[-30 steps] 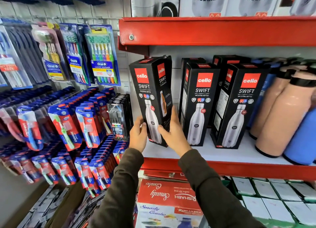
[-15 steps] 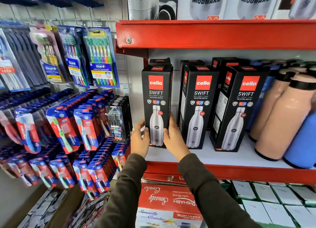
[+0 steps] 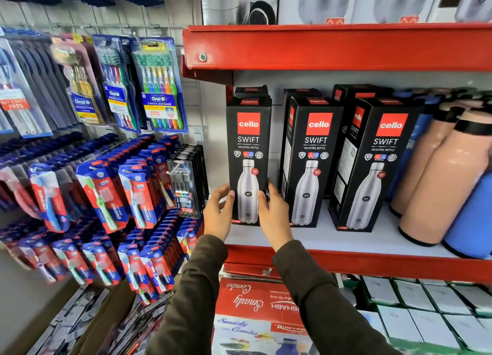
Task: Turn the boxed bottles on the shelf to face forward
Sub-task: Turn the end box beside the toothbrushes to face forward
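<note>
At the left end of the white shelf, I've got left hand and right hand with fingers clamped on the leftmost boxed bottle, squaring its front outward so it matches the neighbouring box.

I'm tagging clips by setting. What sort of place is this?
Most likely a shop: toothbrush packs hanging on wall hooks, rows of identical boxed bottles on a red shelf.

Hanging toothbrush packs, peach flasks
</note>
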